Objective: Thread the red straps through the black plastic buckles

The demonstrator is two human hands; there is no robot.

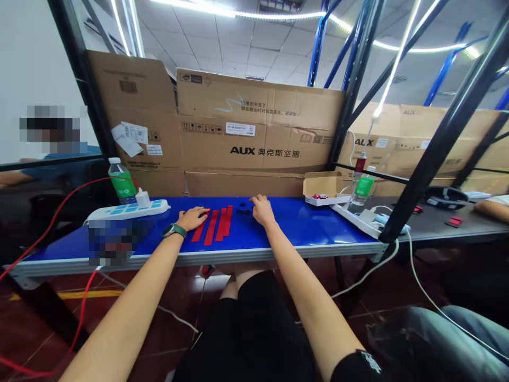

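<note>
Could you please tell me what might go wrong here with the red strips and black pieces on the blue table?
1. The red strips lie loose by the left hand, close to the front edge of the table; a sweep could push them off.
2. The small black pieces by the right hand could scatter.
3. The water bottle stands beside the power strip; a spill there might be hazardous.

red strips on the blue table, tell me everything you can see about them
About four thin, flat red strips lie side by side on the blue table, slightly fanned, long ends pointing away from the person. Matte, like tape or felt. The left hand rests on the leftmost ones; small black pieces lie just beyond them.
</note>
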